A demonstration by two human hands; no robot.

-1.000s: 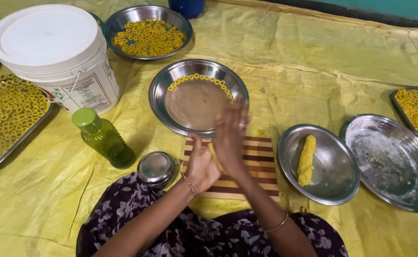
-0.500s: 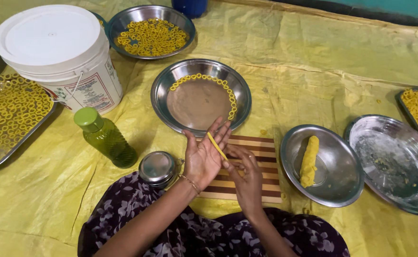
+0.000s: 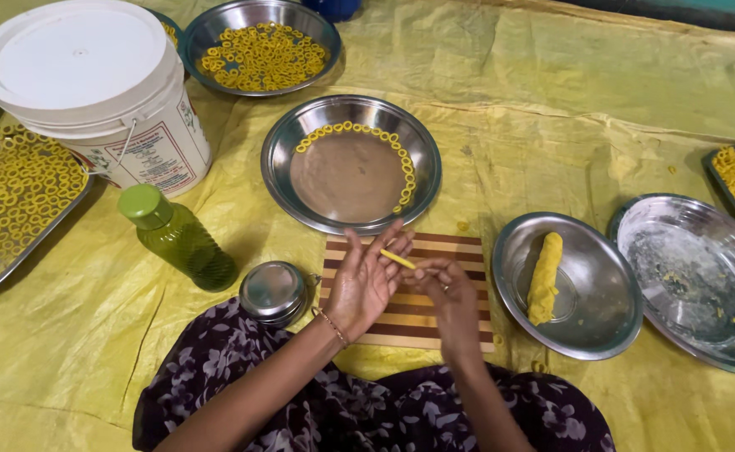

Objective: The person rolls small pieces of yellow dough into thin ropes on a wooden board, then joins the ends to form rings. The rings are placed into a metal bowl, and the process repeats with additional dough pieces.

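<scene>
My left hand point(image 3: 367, 280) is held palm up over a striped wooden board point(image 3: 409, 322), its fingers spread. A thin yellow dough strand point(image 3: 397, 259) lies across its fingertips. My right hand point(image 3: 447, 293) pinches the near end of that strand just to the right. Beyond the board stands a round steel plate point(image 3: 346, 180) with small yellow dough rings lined along its far and right rim. To the right a steel bowl point(image 3: 585, 318) holds a thick roll of yellow dough point(image 3: 545, 276).
A white lidded bucket point(image 3: 99, 92) and a green bottle point(image 3: 179, 238) stand at the left, with a small steel tin point(image 3: 273, 291) near my knee. Trays and a bowl full of rings point(image 3: 263, 54) lie around; a smeared steel plate point(image 3: 694, 276) is at right.
My right hand came down from rubbing against the left palm and now pinches the rolled strand. The left hand has opened flat, and the strand now shows on its fingertips.
</scene>
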